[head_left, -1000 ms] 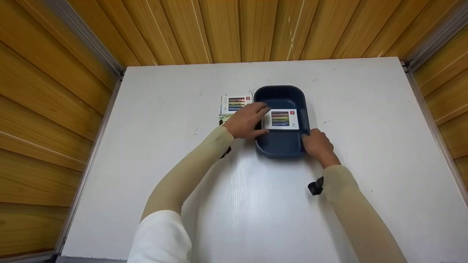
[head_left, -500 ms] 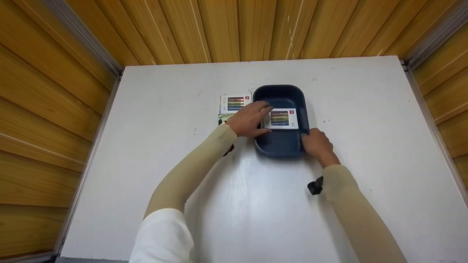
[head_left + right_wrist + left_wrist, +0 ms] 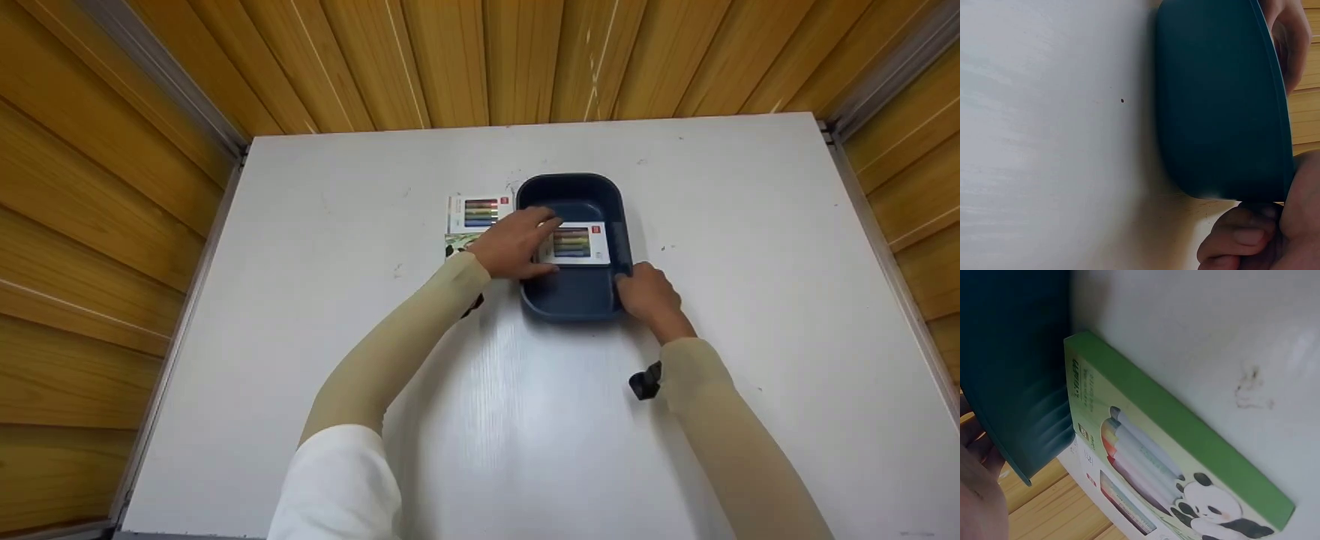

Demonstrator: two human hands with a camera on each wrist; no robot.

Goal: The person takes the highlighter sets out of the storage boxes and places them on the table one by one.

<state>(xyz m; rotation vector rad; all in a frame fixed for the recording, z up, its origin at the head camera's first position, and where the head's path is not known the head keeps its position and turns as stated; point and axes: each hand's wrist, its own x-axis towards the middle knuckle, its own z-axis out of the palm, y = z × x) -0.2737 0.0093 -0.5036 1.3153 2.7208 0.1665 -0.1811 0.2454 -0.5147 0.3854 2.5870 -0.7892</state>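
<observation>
A dark blue plastic bin stands on the white table. Across its middle lies a white box with a window showing coloured sticks. My left hand reaches over the bin's left rim and holds the left end of this box between thumb and fingers, covering that end. At the lower right of the bin, my right hand grips the rim, thumb inside and fingers curled outside, as the right wrist view shows. Left of the bin are a similar white windowed box and a green panda box with markers pictured on it.
The white table extends around the bin, with small dark marks on its surface. Yellow wood-plank walls enclose it at the back and both sides. My left forearm passes just in front of the green panda box and partly hides it.
My left hand has shifted slightly to the right over the white box in the bin. My right hand and the bin keep their places; the whole view drifts a little.
</observation>
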